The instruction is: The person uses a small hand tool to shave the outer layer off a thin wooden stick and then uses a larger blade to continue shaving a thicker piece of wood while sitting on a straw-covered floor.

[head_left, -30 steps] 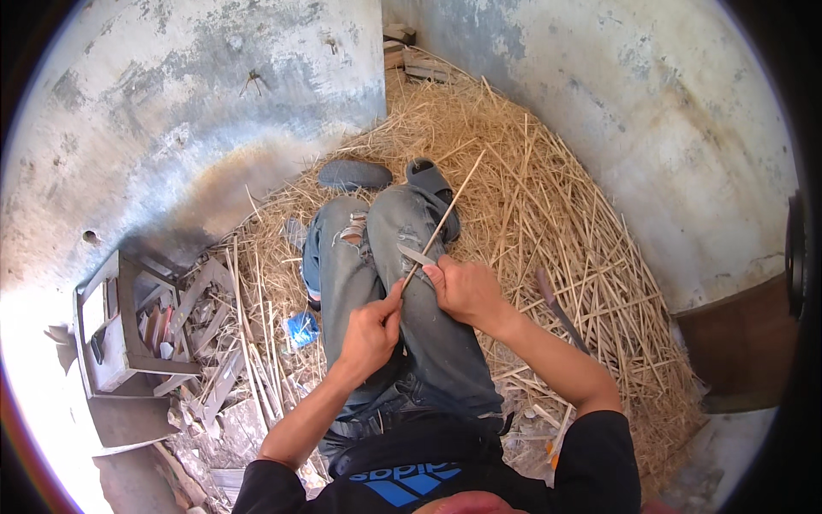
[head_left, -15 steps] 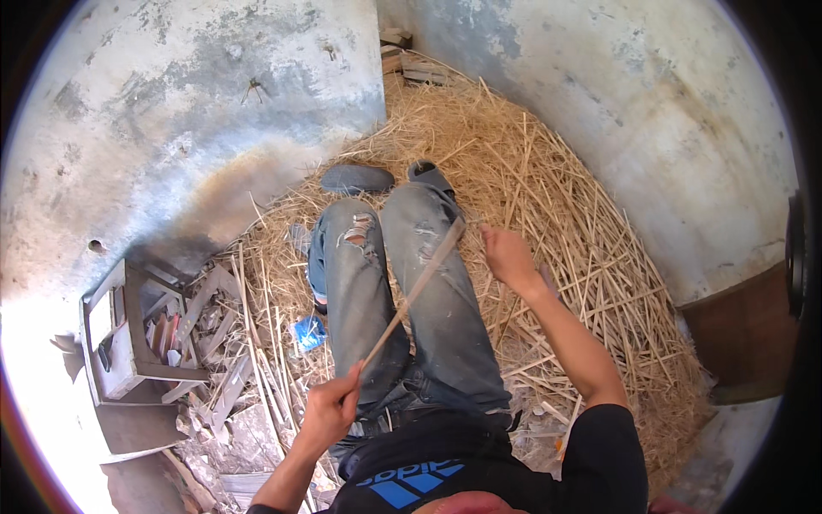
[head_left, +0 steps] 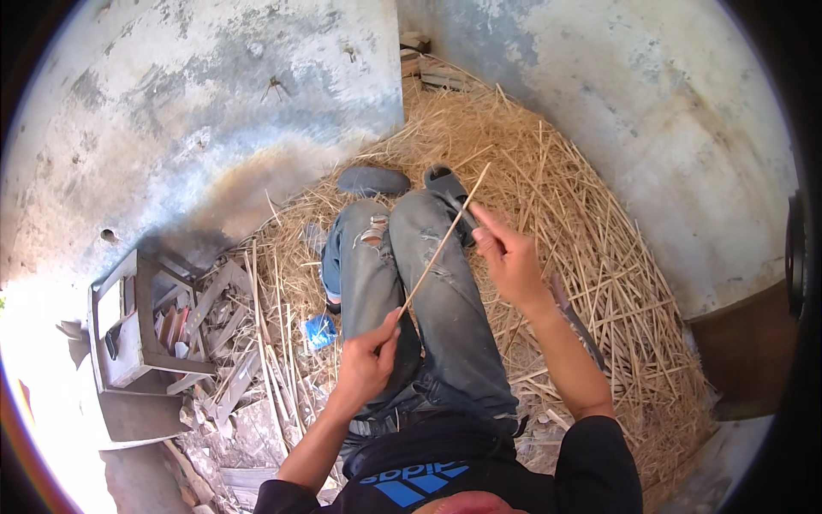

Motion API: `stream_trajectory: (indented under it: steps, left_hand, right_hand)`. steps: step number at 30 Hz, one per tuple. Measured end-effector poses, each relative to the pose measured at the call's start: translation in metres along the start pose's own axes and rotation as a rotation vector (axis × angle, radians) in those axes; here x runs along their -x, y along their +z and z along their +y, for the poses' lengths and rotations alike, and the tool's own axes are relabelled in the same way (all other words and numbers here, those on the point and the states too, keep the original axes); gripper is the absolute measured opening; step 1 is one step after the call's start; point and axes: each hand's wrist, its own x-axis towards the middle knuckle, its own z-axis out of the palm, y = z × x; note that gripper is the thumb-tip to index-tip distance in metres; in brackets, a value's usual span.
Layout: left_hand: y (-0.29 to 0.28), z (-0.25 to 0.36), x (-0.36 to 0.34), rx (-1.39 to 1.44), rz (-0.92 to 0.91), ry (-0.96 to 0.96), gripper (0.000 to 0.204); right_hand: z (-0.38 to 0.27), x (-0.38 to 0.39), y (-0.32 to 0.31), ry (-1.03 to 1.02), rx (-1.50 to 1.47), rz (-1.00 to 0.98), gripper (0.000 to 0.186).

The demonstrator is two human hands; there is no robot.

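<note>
Black cloth forms my shirt [head_left: 514, 467], closest to the camera. My left hand [head_left: 366, 364] is clamped on the near end of a thin pale stick [head_left: 441, 247], thumb and fingers pressed together. The stick slants across and above my grey jeans [head_left: 458, 330], its free end directed away and to the right. My right hand [head_left: 514, 264] is positioned beside the stick's far half, index finger extended toward it; I cannot tell whether that finger makes contact, or whether the remaining fingers enclose anything. Behind my right forearm, a long dark blade [head_left: 582, 330] lies on the straw layer [head_left: 599, 223], partly hidden. A blue packet [head_left: 319, 331] lies left of my knees, toward the layer's left edge; beyond that edge is a wooden frame [head_left: 141, 347]. Farther out, a grey slipper [head_left: 372, 181] lies near the layer's far left edge. Wood blocks [head_left: 441, 77] occupy its far corner.
</note>
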Motion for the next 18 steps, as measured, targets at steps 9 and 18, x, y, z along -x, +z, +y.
stream_trajectory:
  steps: [9,18]
  left_hand:
    - [0.038,-0.009,-0.028,0.128,-0.057,-0.011,0.036]
    - [0.030,-0.005,-0.026,0.020,-0.019,0.017,0.033]
  right_hand:
    - [0.032,-0.004,-0.015,0.098,0.052,-0.124,0.013]
    - [0.041,-0.015,-0.013,0.105,-0.025,-0.132,0.018]
